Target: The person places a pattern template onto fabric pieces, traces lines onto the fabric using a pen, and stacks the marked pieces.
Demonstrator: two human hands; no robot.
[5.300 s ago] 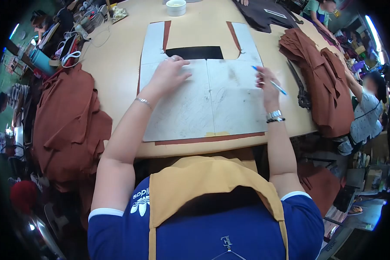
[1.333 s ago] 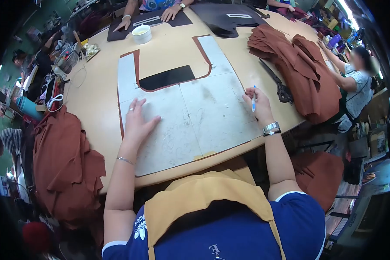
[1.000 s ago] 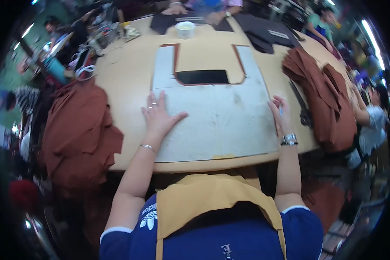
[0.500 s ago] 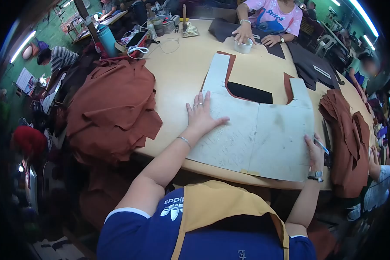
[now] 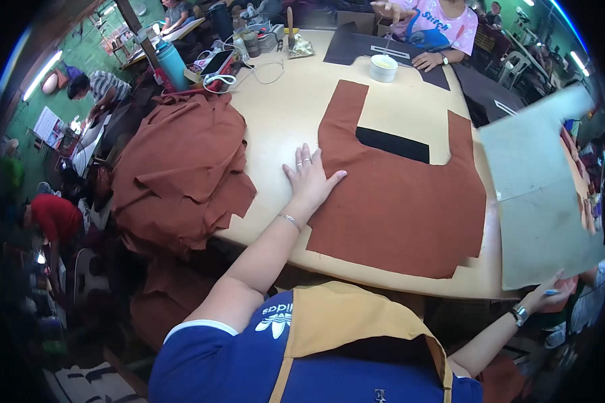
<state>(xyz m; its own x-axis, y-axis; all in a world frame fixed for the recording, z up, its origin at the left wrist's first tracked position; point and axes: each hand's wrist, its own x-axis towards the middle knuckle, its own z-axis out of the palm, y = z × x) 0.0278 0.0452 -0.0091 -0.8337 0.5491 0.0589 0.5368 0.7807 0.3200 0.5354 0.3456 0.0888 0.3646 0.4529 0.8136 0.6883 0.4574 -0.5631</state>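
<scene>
A rust-brown fabric piece [image 5: 403, 208] with two upright arms lies flat on the table, a black patch [image 5: 393, 144] showing in the gap between them. My left hand [image 5: 309, 176] rests palm down with spread fingers over the fabric's left edge. At the far right, my right hand [image 5: 550, 290] grips the lower edge of a pale, similarly shaped cardboard pattern [image 5: 544, 195], which is tilted up off the fabric. A blue-and-white pen [image 5: 551, 292] is also held in those fingers. The fabric's lower right corner looks slightly blurred.
A heap of rust-brown fabric [image 5: 181, 168] covers the table's left side. Behind it stand a teal bottle [image 5: 173, 65] and a phone [image 5: 216, 62] with cables. Across the table [image 5: 282, 101], a co-worker [image 5: 437, 27] holds a stick in a white tub [image 5: 383, 68], beside dark pieces [image 5: 343, 47].
My right hand has lifted the pale pattern off the fabric and swung it right, uncovering the rust-brown piece. My left hand stays nearly in place. The co-worker's hand has risen above the tub.
</scene>
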